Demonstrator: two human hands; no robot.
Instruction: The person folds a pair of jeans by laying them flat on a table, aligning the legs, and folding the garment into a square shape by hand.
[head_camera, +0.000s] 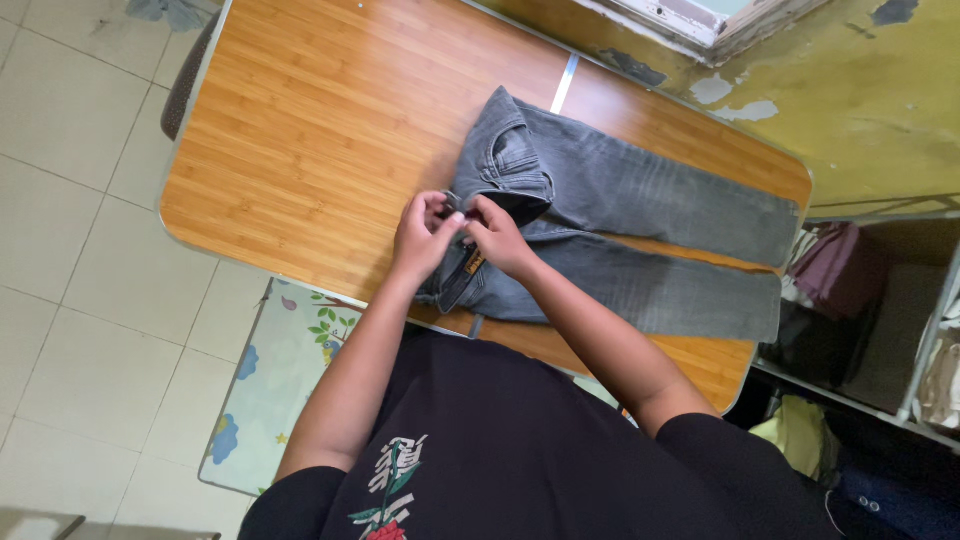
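**Both hands at the waistband of the grey jeans**

Black shirt front filled the bottom of my view, nearest of all, with my two bare forearms reaching out from it toward the table.

Beyond them the wooden table (300, 130) spread wide, its long side running from upper left to lower right. On it lay the grey jeans (620, 230), flat, their long axis following the table: waist toward the middle of the table, both legs stretched off to the right, ending near the right-hand edge. The legs lay side by side with a strip of bare wood between them.

My left hand (424, 238) and right hand (497, 238) met at the waist end, wrists bent, knuckles up, fingertips almost touching each other. Each hand was curled nearly closed, fingers pinched on the waistband (458, 272) at the front opening. Exactly what the fingertips gripped there I could not tell.
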